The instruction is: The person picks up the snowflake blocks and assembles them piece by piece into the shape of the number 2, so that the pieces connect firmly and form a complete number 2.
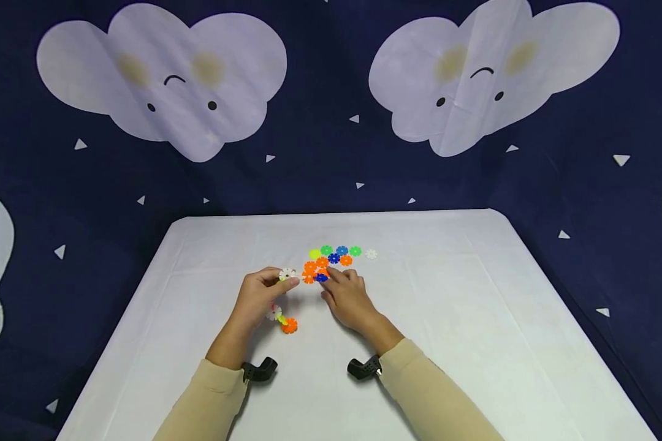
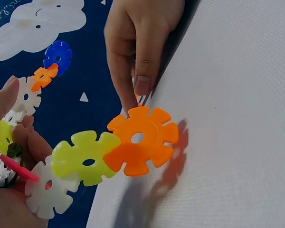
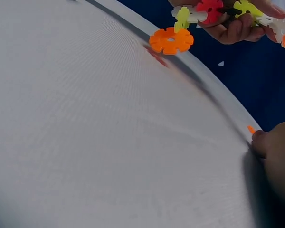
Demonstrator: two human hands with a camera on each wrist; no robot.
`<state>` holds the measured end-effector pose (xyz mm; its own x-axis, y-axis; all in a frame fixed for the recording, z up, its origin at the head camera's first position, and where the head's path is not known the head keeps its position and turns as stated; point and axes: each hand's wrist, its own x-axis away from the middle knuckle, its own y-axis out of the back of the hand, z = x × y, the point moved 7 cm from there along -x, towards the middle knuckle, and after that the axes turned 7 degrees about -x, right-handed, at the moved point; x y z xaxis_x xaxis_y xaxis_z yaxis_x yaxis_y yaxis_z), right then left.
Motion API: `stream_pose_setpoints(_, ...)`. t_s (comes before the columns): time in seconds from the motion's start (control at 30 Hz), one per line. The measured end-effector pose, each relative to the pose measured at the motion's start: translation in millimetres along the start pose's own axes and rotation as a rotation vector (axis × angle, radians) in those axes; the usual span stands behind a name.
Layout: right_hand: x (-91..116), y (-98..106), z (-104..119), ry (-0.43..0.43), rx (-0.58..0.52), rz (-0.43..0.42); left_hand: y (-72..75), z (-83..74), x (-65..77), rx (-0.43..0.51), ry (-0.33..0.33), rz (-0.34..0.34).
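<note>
My left hand (image 1: 258, 298) pinches a chain of slotted plastic flower discs above the table. One end of the chain hangs down to an orange disc (image 2: 154, 147), joined to a yellow disc (image 2: 80, 159) and a white disc (image 2: 50, 192). A pink disc (image 2: 18, 167) sits further along, edge-on. Toward the right, the other end runs through white and orange to a blue disc (image 2: 59, 58). My right hand (image 1: 354, 301) reaches down at the loose discs, its index fingertip at an orange disc (image 1: 323, 272), thumb spread apart from it.
Loose discs lie in a cluster at the table's middle back: a yellow (image 1: 315, 253), green (image 1: 355, 251), blue (image 1: 333, 258) and several orange ones. A white disc (image 1: 371, 253) lies at its right end. Behind the white table (image 1: 447, 294) hangs a dark blue cloud-print cloth (image 1: 320, 171).
</note>
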<state>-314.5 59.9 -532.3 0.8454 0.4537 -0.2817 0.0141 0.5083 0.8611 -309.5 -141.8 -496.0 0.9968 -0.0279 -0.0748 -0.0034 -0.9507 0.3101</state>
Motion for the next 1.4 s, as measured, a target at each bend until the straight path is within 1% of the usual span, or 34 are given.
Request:
stream_pose_setpoints(0.07, -1.2, 1.6, 0.9, 0.025, -0.012, -0.049, 0.4, 1.0, 0.6, 0.001, 0.0, 0.001)
stream_pose_setpoints(0.17, -5.9, 4.3, 2.5, 0.06, -0.001, -0.114, 1.2, 0.8, 0.9, 0.009, -0.008, -0.001)
stream_pose_setpoints(0.4, -24.5, 7.2, 1.2, 0.057, 0.028, -0.158, 0.6, 0.5, -0.8, 0.026, -0.022, 0.0)
stream_pose_setpoints(0.53, -32.2, 9.3, -1.0, 0.051, 0.032, -0.207, -0.2, 1.1, -1.6, 0.036, -0.037, -0.004)
stream_pose_setpoints(0.63, -37.4, 8.5, -3.2, 0.025, -0.006, -0.211, -0.3, 1.4, -2.0, 0.039, -0.042, -0.007)
stream_pose_setpoints(0.73, -41.4, 7.3, -5.5, -0.01, -0.092, -0.203, 0.4, 1.7, -2.0, 0.039, -0.042, -0.013)
stream_pose_setpoints(0.9, -44.1, 8.5, -13.4, -0.11, -0.285, -0.199, 1.6, 0.2, -1.4, 0.028, -0.042, -0.016)
stream_pose_setpoints(1.07, -40.6, 12.2, -25.7, -0.207, -0.528, -0.18, 3.3, 0.1, -0.9, 0.016, -0.036, -0.015)
stream_pose_setpoints(1.13, -36.0, 14.7, -32.2, -0.26, -0.663, -0.178, 3.6, 0.2, -0.9, 0.02, -0.034, -0.01)
stream_pose_setpoints(1.27, -19.7, 16.0, -44.3, -0.393, -0.997, -0.167, 4.6, 0.8, -0.7, 0.021, -0.027, -0.008)
stream_pose_setpoints(1.33, -10.6, 16.3, -47.6, -0.427, -1.155, -0.171, 5.2, 1.0, -0.5, 0.015, -0.025, -0.012)
stream_pose_setpoints(1.4, -2.7, 15.7, -49.8, -0.432, -1.279, -0.174, 5.4, 2.0, -0.7, 0.008, -0.024, -0.014)
